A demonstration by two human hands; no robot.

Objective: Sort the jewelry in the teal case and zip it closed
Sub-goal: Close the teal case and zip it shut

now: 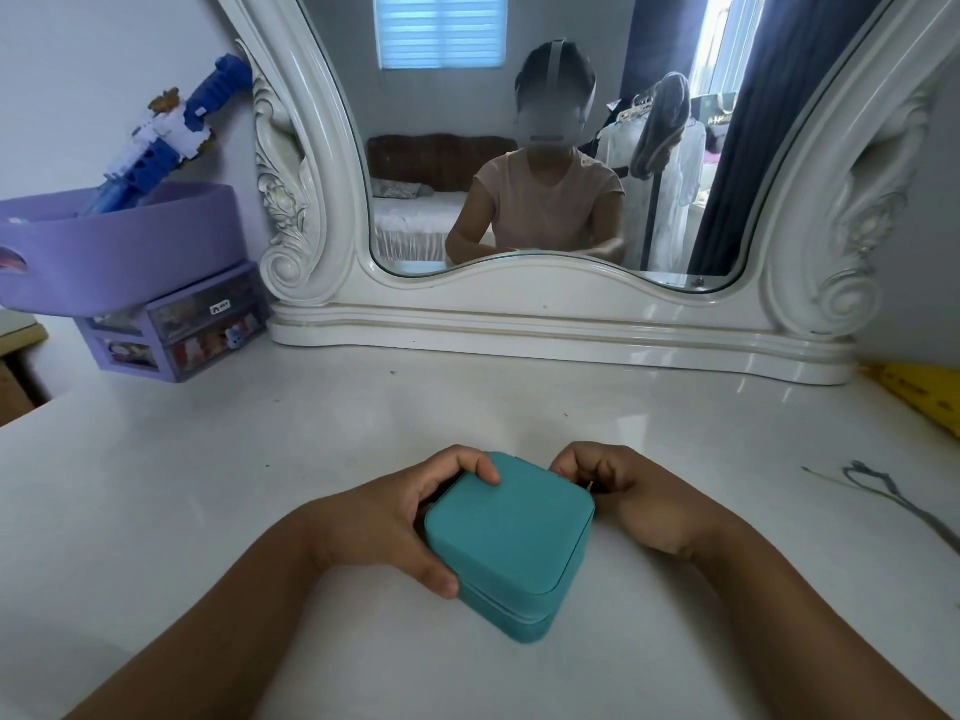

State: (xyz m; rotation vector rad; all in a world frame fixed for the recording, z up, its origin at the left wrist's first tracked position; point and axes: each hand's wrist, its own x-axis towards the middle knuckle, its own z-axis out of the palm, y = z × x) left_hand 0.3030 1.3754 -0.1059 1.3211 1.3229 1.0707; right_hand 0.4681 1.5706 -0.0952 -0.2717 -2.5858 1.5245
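Mostly done: teal case (511,537) lid's down between both hands, left hand (384,522) gripping it, right hand (631,498) pinching the zipper pull (590,485); zipping's left.

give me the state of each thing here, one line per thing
teal case: lid down, lying on the white tabletop
left hand: grips the case's left side
right hand: pinches a small metal pull at the case's far right corner
purple drawer unit: drawers shut
purple tub: sits on the drawer unit
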